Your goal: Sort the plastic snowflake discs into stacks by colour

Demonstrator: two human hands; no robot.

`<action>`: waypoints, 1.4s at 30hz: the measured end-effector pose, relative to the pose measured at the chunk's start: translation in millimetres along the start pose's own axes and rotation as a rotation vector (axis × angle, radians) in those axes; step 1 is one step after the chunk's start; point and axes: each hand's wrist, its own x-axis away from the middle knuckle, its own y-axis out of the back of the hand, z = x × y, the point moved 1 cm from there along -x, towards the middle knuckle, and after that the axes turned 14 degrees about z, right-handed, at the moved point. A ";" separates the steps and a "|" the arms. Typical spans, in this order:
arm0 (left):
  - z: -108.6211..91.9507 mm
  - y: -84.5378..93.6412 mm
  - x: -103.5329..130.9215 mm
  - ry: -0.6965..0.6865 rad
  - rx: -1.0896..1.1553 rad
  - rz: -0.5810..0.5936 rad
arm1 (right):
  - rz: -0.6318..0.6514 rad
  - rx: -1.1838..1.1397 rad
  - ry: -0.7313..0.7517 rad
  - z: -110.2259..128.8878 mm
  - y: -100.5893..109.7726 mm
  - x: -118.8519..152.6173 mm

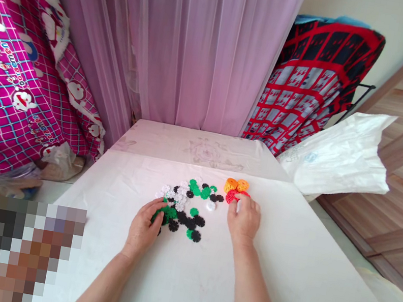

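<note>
Loose snowflake-shaped discs lie mixed on the table: black pieces (195, 235), green pieces (205, 193) and white pieces (181, 199). My left hand (146, 225) rests at the left side of this spread, fingers apart over green and black discs. To the right, my right hand (245, 217) touches the red stack (231, 196), with a bit of something white showing by its fingers; what it grips is too small to tell. Orange stacks (231, 185) stand just behind the red ones. A small white stack (211, 205) sits between the hands.
The discs lie on a white-covered table (172, 280). A white plastic bag (343, 159) hangs over its right rear edge. Behind are a pink curtain (210, 49) and a red-and-black patterned cloth (301, 85). A magenta patterned cloth (18, 69) hangs at the left.
</note>
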 end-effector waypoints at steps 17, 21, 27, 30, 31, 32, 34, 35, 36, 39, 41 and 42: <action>-2.5 1.7 -0.2 0.001 0.012 -0.009 | 0.041 0.080 -0.150 -30.8 11.5 -3.1; -2.8 1.5 -0.1 0.005 0.020 -0.006 | 0.001 0.051 -0.121 -25.4 14.7 1.8; -0.8 -0.5 -0.5 0.004 0.029 -0.025 | 0.184 0.013 -0.218 1.3 -6.2 23.4; -0.3 -0.5 -0.5 0.006 0.032 -0.029 | 0.284 0.072 -0.257 6.4 -15.0 27.8; -0.4 -0.2 -0.5 0.005 0.033 -0.028 | 0.298 0.077 -0.269 5.5 -15.8 27.6; -0.5 0.1 -0.5 0.003 0.033 -0.027 | 0.308 0.075 -0.283 3.5 -15.7 27.0; -0.9 0.8 -0.5 -0.004 0.032 -0.021 | 0.322 0.056 -0.310 -1.5 -14.1 25.3; -1.2 1.1 -0.6 -0.007 0.031 -0.018 | 0.324 0.044 -0.318 -3.7 -13.2 24.8; -1.4 1.5 -0.6 -0.009 0.030 -0.014 | 0.322 0.032 -0.322 -5.4 -12.6 24.6; -1.4 2.1 -0.7 -0.007 0.025 -0.007 | 0.304 0.001 -0.323 -6.5 -11.6 25.7; -0.8 2.0 -0.8 -0.002 0.021 -0.003 | 0.284 -0.012 -0.317 -5.8 -9.6 25.6; -0.4 1.8 -0.8 0.001 0.019 -0.002 | 0.256 -0.014 -0.308 -5.8 -7.2 24.4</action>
